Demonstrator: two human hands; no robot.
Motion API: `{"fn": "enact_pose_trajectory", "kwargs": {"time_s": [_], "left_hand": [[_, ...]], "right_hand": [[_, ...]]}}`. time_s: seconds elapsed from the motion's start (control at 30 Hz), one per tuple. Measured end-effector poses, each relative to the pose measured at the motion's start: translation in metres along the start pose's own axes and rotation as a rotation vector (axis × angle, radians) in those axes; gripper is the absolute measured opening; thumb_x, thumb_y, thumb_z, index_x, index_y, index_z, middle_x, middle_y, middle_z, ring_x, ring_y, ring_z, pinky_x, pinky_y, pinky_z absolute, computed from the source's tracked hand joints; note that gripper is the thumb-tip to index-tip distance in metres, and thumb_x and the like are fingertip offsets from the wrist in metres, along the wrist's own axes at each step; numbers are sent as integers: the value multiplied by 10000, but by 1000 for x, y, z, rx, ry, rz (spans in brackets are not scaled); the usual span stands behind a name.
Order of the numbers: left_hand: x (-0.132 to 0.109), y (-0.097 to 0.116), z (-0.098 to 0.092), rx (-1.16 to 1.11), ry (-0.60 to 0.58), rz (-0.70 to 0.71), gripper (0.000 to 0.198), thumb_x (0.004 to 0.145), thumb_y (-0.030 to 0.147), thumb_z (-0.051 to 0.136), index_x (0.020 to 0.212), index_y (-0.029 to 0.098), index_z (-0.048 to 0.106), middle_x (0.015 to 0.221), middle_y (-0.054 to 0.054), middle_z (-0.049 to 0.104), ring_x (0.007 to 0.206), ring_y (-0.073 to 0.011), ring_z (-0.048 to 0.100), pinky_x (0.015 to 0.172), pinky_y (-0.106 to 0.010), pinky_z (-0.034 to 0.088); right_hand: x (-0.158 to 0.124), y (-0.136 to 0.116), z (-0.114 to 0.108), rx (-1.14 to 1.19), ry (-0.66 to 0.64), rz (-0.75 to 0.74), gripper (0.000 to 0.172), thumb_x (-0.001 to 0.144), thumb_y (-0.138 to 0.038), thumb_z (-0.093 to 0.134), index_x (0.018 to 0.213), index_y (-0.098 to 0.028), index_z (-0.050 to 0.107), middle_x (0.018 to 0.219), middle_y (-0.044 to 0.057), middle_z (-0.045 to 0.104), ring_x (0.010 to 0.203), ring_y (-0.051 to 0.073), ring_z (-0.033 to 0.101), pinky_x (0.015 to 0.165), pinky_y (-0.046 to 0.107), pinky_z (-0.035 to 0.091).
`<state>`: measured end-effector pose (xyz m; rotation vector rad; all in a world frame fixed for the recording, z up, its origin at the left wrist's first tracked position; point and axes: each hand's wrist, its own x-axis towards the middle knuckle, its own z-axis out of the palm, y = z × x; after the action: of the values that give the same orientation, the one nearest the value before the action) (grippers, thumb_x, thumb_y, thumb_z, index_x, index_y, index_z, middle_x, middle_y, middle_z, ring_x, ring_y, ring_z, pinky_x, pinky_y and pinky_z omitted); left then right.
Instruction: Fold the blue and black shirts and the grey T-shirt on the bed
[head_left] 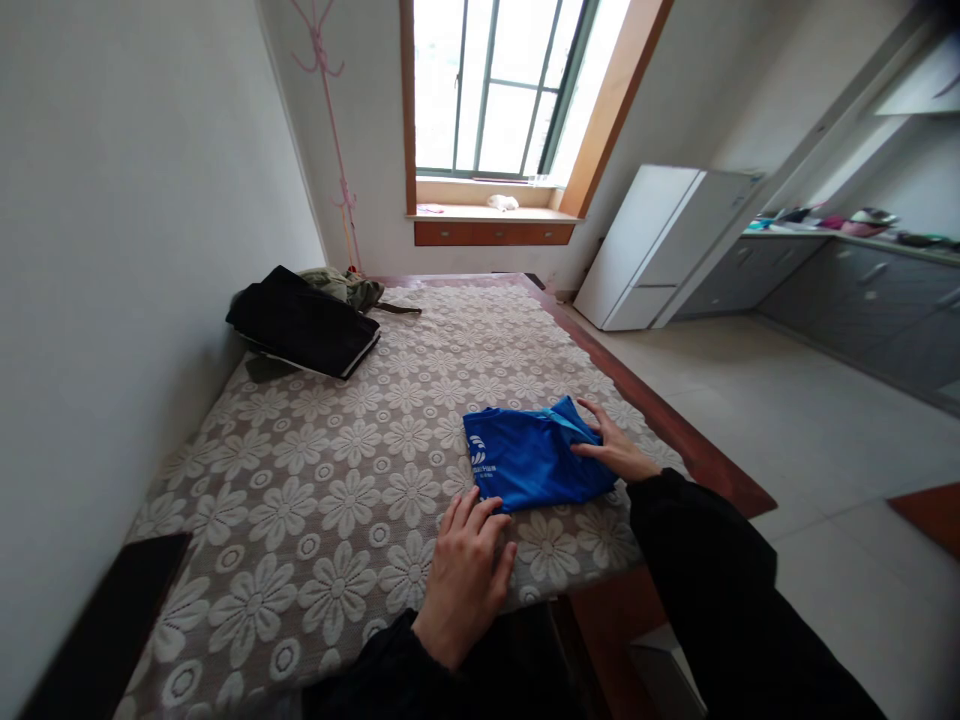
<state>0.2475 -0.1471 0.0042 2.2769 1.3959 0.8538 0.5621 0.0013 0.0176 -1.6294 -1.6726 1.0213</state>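
A blue garment with a white print at its left end lies folded on the patterned tablecloth, near the front edge. A lighter blue patch of it shows at the upper right, where the fabric is rumpled. My right hand rests on the garment's right end, thumb and fingers spread apart on the cloth. Lower down, my left hand lies palm down with its fingers stretched out, fingertips at the garment's lower left corner. Both wrists come out of black sleeves.
A black folded item and an olive-green cloth lie at the far left of the table. A dark flat object is at the near left. Beyond stand a pink coat rack, a white fridge and a kitchen counter.
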Motion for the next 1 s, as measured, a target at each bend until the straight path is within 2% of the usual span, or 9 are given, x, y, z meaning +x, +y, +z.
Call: {"fn": "enact_pose_trajectory", "kwargs": {"time_s": [0.1,0.27,0.33,0.47,0.57,0.63,0.8,0.9,1.0], "left_hand": [[0,0,1,1,8,-3,300,928,203,612,1209,307,625,1399,6,626,1435,-276,453,1212,-567,389],[0,0,0,-8,-5,-4,291,941,207,592,1217,295,621,1411,0,619,1444,-277,439,1222,-574,370],[0,0,0,-6,-4,2,291,938,204,593,1213,296,624,1408,-4,619,1437,-279,447,1218,-579,375],[-1,0,0,-10,9,12,296,934,192,593,1210,293,631,1402,-20,622,1428,-288,459,1208,-589,385],[-1,0,0,-11,18,10,290,927,195,606,1198,294,635,1398,-16,625,1429,-288,460,1206,-587,392],[-1,0,0,-11,19,6,288,923,199,613,1193,299,635,1398,-8,625,1430,-286,459,1206,-583,396],[-1,1,-3,-23,2,-6,292,929,200,597,1200,305,629,1410,8,619,1442,-283,445,1215,-584,385],[-1,2,-3,-17,5,-3,301,922,193,603,1202,302,630,1408,1,620,1436,-283,453,1210,-585,394],[-1,2,-3,-6,10,3,304,912,189,618,1193,302,635,1401,-3,624,1424,-282,469,1201,-581,410]], "right_hand": [[-2,-3,-3,-20,-31,10,950,739,-334,691,1582,-324,254,1358,72,647,1256,325,623,1031,478,543],[-6,-6,-3,-82,35,-129,889,718,-292,682,1540,-331,346,1581,63,442,1461,323,405,1210,515,325],[-9,-10,-1,-7,13,-147,938,718,-312,696,1563,-327,287,1582,82,441,1446,316,431,1177,505,383],[-10,-17,4,264,51,-54,1040,745,-379,675,1604,-332,90,1582,130,437,1246,328,635,971,477,585],[-7,-16,6,336,72,-7,1020,734,-357,658,1597,-332,115,1573,133,451,1182,331,675,940,483,605],[-5,-12,6,259,56,-20,988,714,-318,650,1582,-329,180,1559,128,472,1257,336,627,1003,505,565],[-4,-2,4,-34,104,-170,934,671,-226,613,1544,-301,292,1607,127,397,1504,279,329,1218,521,287],[-4,1,1,-85,101,-190,937,679,-232,596,1555,-316,275,1624,109,366,1512,260,314,1219,510,283],[-4,3,-4,-193,70,-161,922,668,-250,614,1543,-308,329,1599,96,408,1481,285,380,1204,496,322]]}}
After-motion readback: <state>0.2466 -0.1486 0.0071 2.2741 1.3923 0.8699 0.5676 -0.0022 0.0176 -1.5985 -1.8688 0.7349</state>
